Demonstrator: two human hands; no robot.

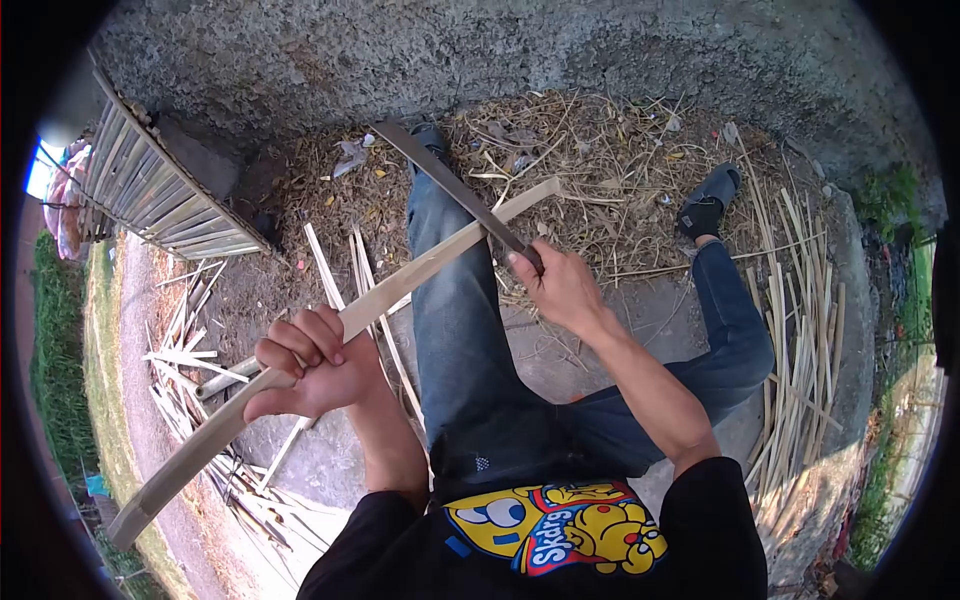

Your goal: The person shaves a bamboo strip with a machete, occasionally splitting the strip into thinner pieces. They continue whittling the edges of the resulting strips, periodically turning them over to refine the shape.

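My left hand (pixel 322 368) is closed around a long, pale bamboo strip (pixel 410 277). The strip slants from the lower left up across my outstretched leg, and its far end lies beyond the blade. In my right hand (pixel 562 290) is the handle end of a long, dark machete (pixel 445 185), whose blade points up and left. Blade and strip cross just left of my right hand; the strip's edge meets the blade there. The grip itself is mostly hidden by my right fingers.
Bamboo strips (pixel 800 320) lie piled on the right, and more split pieces (pixel 185 350) are scattered on the left. Shavings (pixel 600 150) cover the ground before a rough wall (pixel 500 60). A slatted bamboo panel (pixel 165 190) leans at the upper left.
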